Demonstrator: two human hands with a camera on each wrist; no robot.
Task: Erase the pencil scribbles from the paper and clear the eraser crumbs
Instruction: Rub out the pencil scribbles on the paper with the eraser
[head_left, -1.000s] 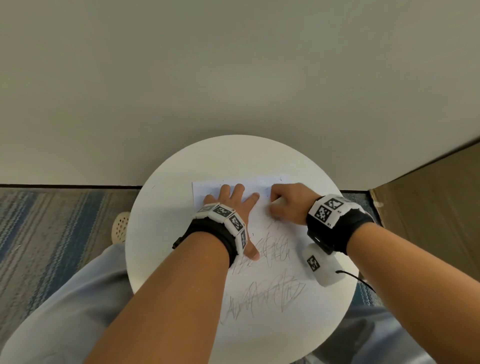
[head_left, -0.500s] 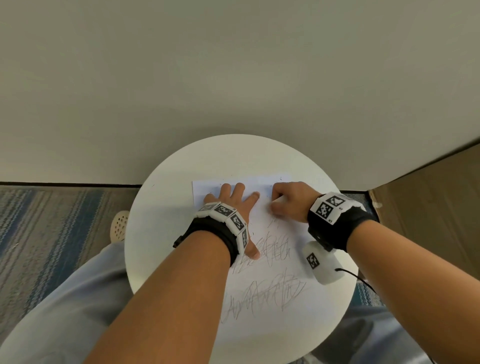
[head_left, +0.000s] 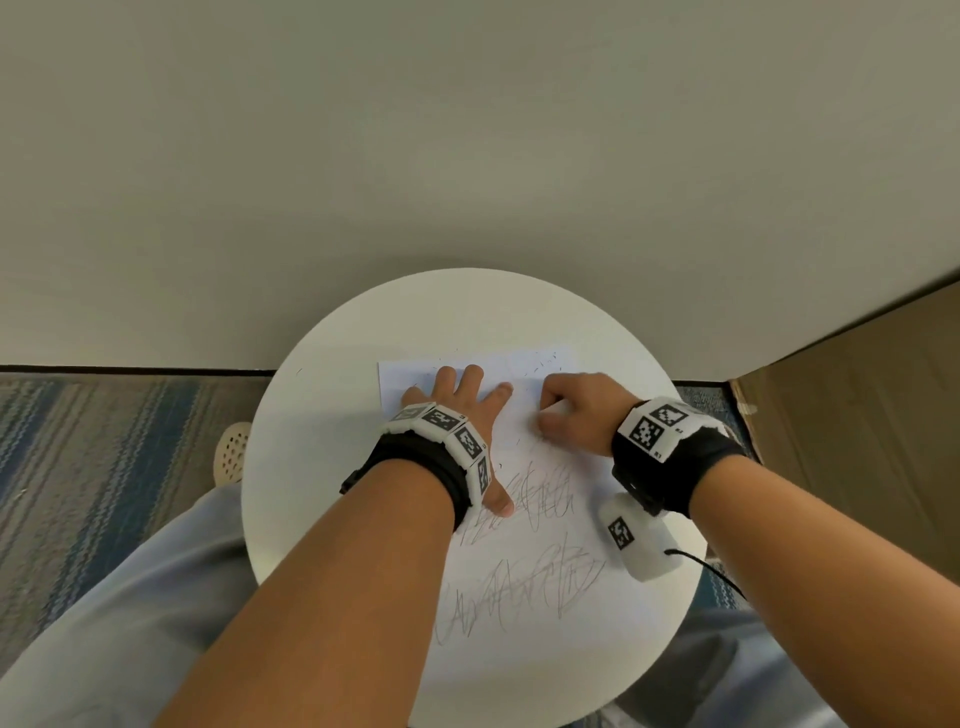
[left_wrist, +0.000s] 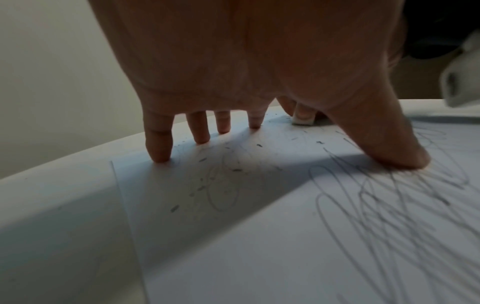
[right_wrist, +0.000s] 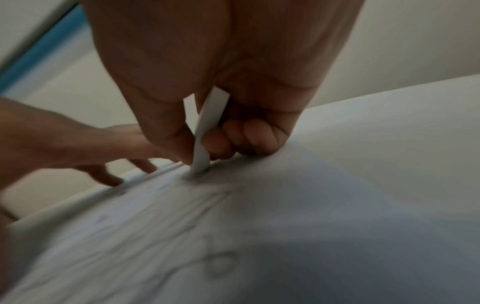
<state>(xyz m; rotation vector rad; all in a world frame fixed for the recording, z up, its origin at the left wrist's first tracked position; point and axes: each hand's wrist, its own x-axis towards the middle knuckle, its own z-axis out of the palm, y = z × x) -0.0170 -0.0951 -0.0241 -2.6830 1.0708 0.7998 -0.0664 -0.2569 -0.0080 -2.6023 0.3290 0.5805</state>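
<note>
A white sheet of paper (head_left: 530, 644) lies on the round white table (head_left: 322, 467). Dark pencil scribbles (head_left: 540, 499) cover its middle and near part (head_left: 519, 587); the far part is mostly rubbed pale. My left hand (head_left: 457, 400) lies flat with spread fingers, pressing the paper's far left part, thumb (left_wrist: 389, 152) on the scribbles. My right hand (head_left: 576, 410) pinches a thin white eraser (right_wrist: 205, 133) between thumb and curled fingers, its lower edge on the paper (right_wrist: 311, 226). Dark eraser crumbs (left_wrist: 233, 168) lie scattered near the far edge (head_left: 540, 364).
The table stands against a plain pale wall (head_left: 467, 130). Striped blue-grey carpet (head_left: 93, 467) lies at the left, a wooden panel (head_left: 872, 415) at the right. My knees in grey trousers (head_left: 119, 597) and a beige shoe (head_left: 231, 452) sit under the table's left edge.
My right hand with the eraser has shifted slightly back and forth over the paper's far right part. My left hand has stayed pressed in place.
</note>
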